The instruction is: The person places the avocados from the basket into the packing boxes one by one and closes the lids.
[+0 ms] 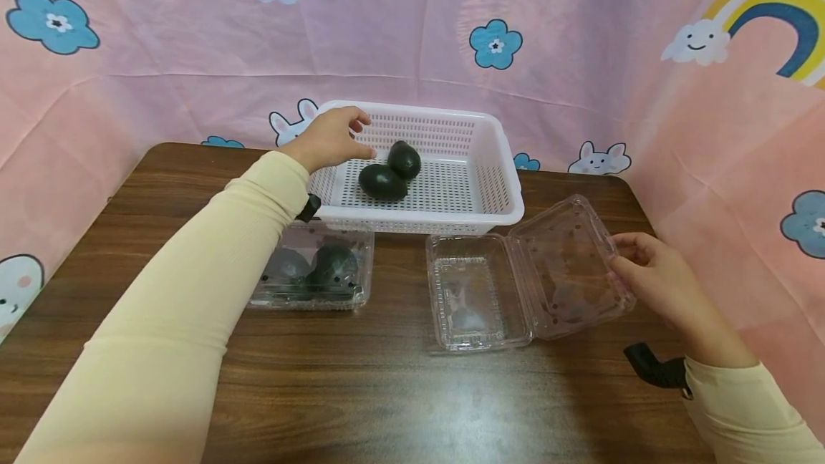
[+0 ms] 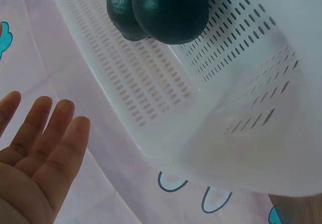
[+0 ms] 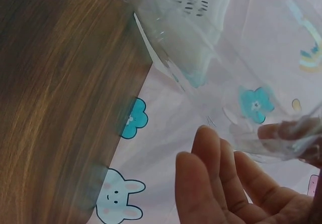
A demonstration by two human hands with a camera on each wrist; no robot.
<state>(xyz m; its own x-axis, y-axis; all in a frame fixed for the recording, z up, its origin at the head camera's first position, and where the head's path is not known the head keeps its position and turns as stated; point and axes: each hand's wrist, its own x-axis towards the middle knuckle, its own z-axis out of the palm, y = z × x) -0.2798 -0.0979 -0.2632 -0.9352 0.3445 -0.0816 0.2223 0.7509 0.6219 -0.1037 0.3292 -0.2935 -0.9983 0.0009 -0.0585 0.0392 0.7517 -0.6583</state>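
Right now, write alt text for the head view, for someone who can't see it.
A person's left hand hovers over a white basket holding two dark, egg-shaped fruits, while the right hand grips the raised lid of an open clear container. On the wooden table to the left, a second clear container holds more dark fruits, partly behind the left sleeve.

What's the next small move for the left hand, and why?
I'd probably ease the left hand onto the nearer dark green fruit in the white basket and grip it: that hand holds nothing and is close by, while the right hand holds the lid of a clear container open, with no fruit inside.
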